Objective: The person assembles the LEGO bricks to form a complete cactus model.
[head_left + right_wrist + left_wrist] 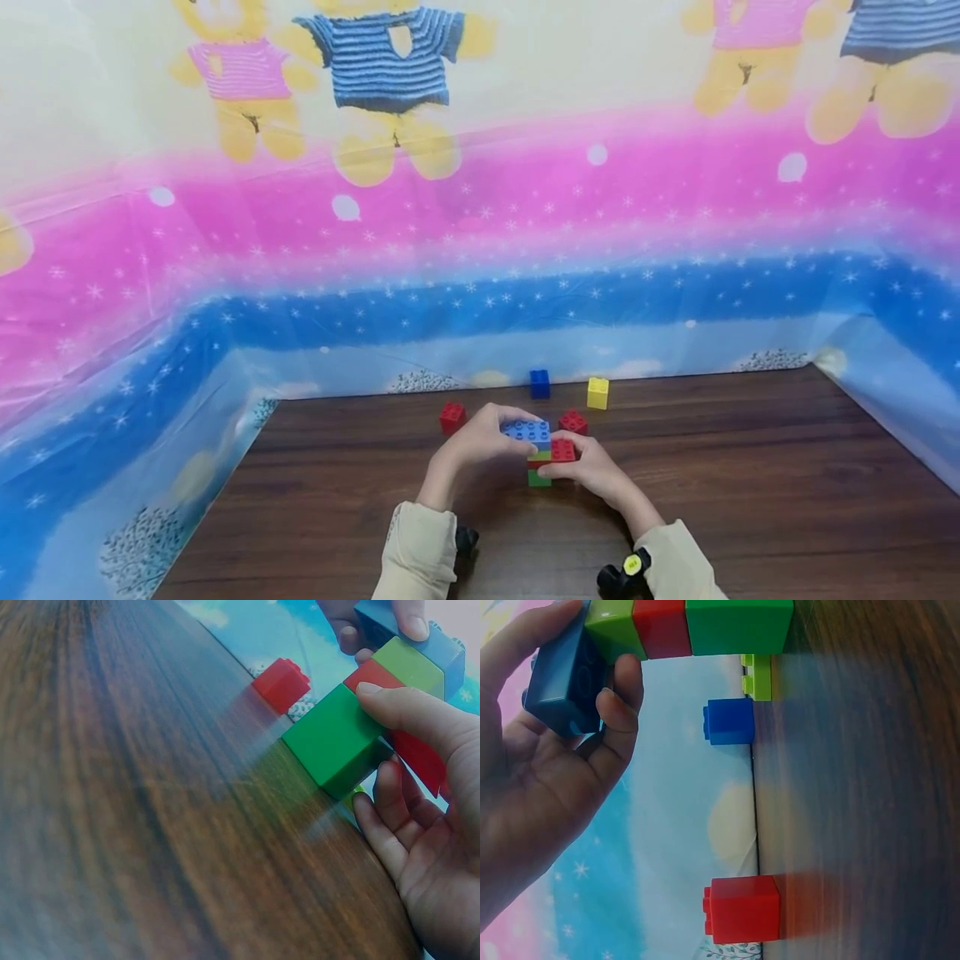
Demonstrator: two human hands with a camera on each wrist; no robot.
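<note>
Centrally, stack (pixel 539 461): green base (pixel 334 739), red layer (pixel 375 675), lime layer (pixel 409 664) and blue top (pixel 527 430) rise between two hands, short of the table's (pixel 300 517) far edge; whether the base meets wood, one cannot tell.
Left hand (pixel 480 437): clamped on the blue top's overhanging end, thumb on the near side, likely to stop it tipping.
Right hand (pixel 592 467): clamped on the red layer, which juts the opposite way, apparently bracing the column.
Far edge: blue cube (pixel 540 384) and yellow cube (pixel 597 393) sit beside it, seemingly clear of the work.
Red cubes (pixel 452 417): one toward the far left corner, another (pixel 573 422) just beyond the stack, seemingly within reach.
</note>
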